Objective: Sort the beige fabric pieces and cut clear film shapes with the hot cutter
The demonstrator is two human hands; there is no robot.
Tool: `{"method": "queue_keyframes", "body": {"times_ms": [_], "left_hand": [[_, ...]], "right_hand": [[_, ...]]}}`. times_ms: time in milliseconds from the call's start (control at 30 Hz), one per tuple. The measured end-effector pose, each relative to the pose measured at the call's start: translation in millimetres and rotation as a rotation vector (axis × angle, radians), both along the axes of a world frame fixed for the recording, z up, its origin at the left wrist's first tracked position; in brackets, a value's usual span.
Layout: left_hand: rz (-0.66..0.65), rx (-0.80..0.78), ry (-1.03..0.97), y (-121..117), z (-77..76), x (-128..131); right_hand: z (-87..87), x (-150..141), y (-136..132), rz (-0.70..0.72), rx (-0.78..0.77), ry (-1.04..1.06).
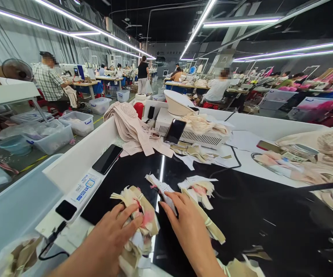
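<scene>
My left hand (111, 231) has its fingers curled over a bundle of cream, tan and pink-stained scraps (149, 209), which look like fabric and paper. The fingertips press into the middle of it, and what lies under them is hidden. My right hand (188, 221) holds a printed white paper strip (163, 186) between thumb and fingers, over the black tabletop (241, 215). Right beside that hand lies a second bundle of scraps (199, 190), with a tan strip tied by pale bands running along the wrist. More tan scraps (241, 267) sit by my right forearm.
A black phone (107, 159) and a small dark-screened device (66, 210) lie on the left ledge. Pink-beige fabric strips (131, 129), a propped phone (175, 130) and a vented white box (192, 134) stand at the back. A cable (237, 159) crosses the right side. People sit at sewing tables beyond.
</scene>
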State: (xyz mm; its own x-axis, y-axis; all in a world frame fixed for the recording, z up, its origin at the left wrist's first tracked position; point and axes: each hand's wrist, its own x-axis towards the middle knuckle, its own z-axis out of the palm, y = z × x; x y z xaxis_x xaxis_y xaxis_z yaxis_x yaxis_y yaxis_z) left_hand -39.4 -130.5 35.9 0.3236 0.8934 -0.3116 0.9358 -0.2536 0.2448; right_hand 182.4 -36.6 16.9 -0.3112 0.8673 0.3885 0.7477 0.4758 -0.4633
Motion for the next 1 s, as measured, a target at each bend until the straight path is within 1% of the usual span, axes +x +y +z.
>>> {"method": "queue_keyframes", "body": {"times_ms": [100, 200, 267, 333, 433, 567, 700, 867, 1000], "left_hand": [[-0.005, 0.022, 0.003, -4, -6.3, -2], [-0.016, 0.06, -0.012, -5, -5.2, -2], [-0.021, 0.069, -0.03, -5, -2.5, -1], [-0.026, 0.063, -0.035, -5, -1.4, 0], [-0.035, 0.071, -0.034, -6, -6.2, -2], [-0.047, 0.15, -0.074, -8, -17.5, -6], [-0.032, 0.145, -0.095, -8, -20.1, -6], [-0.036, 0.152, -0.094, -7, -16.6, -5], [-0.034, 0.159, -0.106, -8, -16.7, -6]], "right_hand": [[8.0, -4, -8, 0.06, -0.215, 0.121], [8.2, -10, -15, 0.081, -0.378, 0.161], [4.1, -15, -18, 0.095, -0.431, 0.152], [-0.5, -20, -20, 0.114, -0.445, 0.158], [-3.9, -26, -19, 0.113, -0.389, 0.203], [-4.0, -26, -17, 0.108, -0.218, 0.233], [-5.7, -23, -20, 0.12, -0.085, 0.208], [-5.8, -25, -22, 0.108, 0.003, 0.182], [-8.1, -25, -21, 0.079, -0.017, 0.235]]}}
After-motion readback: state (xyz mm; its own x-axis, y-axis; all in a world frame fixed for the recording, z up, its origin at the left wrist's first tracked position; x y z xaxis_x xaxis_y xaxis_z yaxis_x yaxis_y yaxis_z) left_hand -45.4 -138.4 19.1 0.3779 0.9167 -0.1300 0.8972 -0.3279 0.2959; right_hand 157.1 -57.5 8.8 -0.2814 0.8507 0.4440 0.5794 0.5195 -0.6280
